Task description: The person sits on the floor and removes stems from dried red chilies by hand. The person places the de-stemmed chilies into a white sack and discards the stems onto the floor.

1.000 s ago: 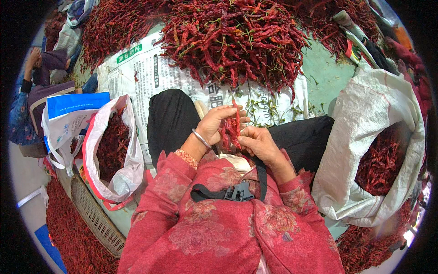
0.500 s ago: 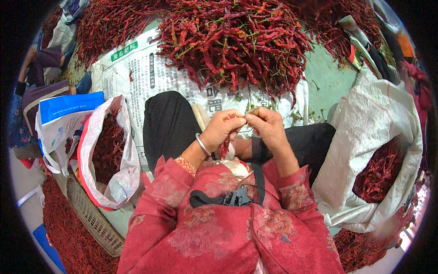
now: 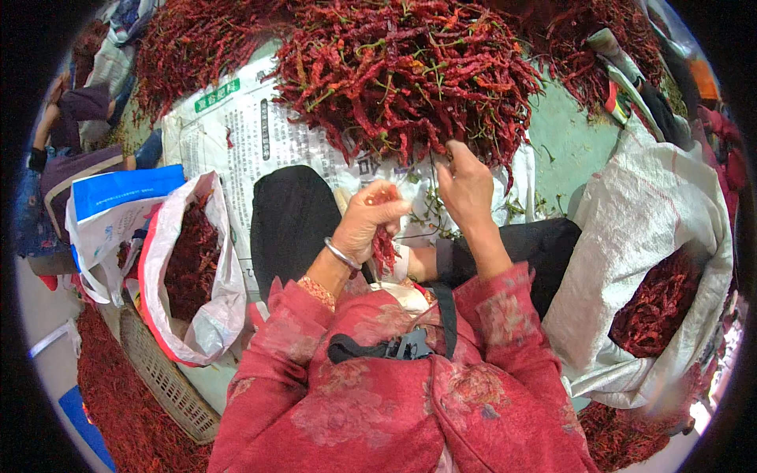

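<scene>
My left hand is closed around a small bunch of dried red chili peppers, whose tips hang below the fist over my lap. Stretched forward, my right hand is at the near edge of a large heap of dried red chilies, many with green stems. Its fingers are bent together against the lowest chilies, and what lies between the fingertips is hidden. Loose green stems are scattered on the printed white sack spread under the heap.
A white bag with red trim holds chilies on my left, beside a blue-and-white bag. On my right stands a white woven sack of chilies. A plastic basket lies at lower left. Another person's legs show far left.
My hands have parted. The right hand has moved forward from the left hand to the heap's near edge; the left has shifted slightly and still holds its chilies.
</scene>
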Tool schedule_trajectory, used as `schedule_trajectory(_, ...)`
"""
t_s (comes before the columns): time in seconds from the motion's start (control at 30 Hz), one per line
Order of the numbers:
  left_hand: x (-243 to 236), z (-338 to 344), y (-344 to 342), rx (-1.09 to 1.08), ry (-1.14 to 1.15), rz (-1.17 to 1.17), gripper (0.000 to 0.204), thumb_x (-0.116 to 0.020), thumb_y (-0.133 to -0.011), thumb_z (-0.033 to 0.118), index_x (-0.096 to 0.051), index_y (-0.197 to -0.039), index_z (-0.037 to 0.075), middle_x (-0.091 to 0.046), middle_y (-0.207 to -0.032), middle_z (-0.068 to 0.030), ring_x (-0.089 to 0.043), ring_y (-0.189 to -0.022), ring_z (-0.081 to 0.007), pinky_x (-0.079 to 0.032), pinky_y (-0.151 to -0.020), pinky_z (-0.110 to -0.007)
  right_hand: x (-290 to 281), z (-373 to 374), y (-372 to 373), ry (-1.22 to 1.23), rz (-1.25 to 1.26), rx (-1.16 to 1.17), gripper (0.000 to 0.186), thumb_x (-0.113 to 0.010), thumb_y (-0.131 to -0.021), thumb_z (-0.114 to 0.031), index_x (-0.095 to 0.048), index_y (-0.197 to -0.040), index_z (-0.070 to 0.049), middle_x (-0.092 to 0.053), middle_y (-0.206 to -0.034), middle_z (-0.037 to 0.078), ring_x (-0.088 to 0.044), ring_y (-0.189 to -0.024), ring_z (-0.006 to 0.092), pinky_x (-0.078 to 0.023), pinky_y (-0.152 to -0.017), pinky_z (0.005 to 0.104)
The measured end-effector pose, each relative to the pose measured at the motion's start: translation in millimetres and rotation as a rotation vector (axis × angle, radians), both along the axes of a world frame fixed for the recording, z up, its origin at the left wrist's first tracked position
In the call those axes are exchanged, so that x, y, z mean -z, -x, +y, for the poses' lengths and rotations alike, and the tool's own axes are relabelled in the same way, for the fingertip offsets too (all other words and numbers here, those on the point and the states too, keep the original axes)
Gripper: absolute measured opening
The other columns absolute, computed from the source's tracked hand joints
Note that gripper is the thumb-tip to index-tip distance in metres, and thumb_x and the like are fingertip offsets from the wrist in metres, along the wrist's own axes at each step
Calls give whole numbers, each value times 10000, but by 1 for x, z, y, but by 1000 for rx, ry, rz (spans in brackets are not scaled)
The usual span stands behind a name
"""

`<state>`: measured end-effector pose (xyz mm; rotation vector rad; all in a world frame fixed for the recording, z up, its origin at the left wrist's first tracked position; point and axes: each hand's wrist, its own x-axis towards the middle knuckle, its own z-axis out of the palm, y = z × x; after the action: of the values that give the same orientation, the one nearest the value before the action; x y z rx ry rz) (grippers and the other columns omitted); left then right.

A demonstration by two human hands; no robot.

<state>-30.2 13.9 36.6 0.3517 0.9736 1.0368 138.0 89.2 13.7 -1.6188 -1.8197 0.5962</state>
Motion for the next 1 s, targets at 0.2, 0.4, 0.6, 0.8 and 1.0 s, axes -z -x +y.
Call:
schedule_trajectory(0.2, -10, -18, -5, 156, -30, 251, 55, -591, -852, 71, -584, -884, 27, -572, -692, -16, -547, -577, -98, -446, -552, -229, 21, -4, -15, 15, 238, -127, 217, -663, -746, -152, -639, -907, -9, -581, -672, 94, -552, -562, 180, -448, -558, 312)
schedule_trajectory(0.4, -30, -20, -37, 245, -1085, 1035, 240, -601, -755, 26, -615, -993, -1, -617, -1035, -139, -586, -956, -292, -456, -828, -363, -19, -75, -43, 393, 355, -330, 220, -633, -764, -134, -605, -920, 19, -628, -728, 170, -617, -611, 219, -476, -578, 327)
schedule_trajectory(0.6, -22, -25, -37, 361, -1102, 1171, 344, -622, -763, 69, -577, -1101, 25, -615, -1055, -152, -575, -987, -322, -385, -910, -400, -51, -92, -48, 452, 455, -371, 183, -605, -771, -23, -585, -951, 7, -605, -730, 203, -613, -642, 354, -478, -576, 349)
schedule_trajectory(0.8, -6, -19, -29, 482, -737, 944, 165, -548, -876, 156, -558, -927, -1, -551, -684, -144, -583, -613, -289, -447, -556, -359, -42, -93, -31, 176, 265, -262, 183, -583, -794, -20, -551, -974, -14, -566, -637, 141, -602, -572, 283, -457, -528, 351)
schedule_trajectory(1.0, -20, -16, -23, 400, -177, -15, 151, -569, -887, 150, -559, -879, -1, -512, -664, -9, -466, -541, -92, -395, -509, -259, -47, -74, -27, 1127, 1854, -19, 160, -535, -748, -3, -497, -903, 0, -415, -524, -12, -263, -372, 70, -296, -364, 221)
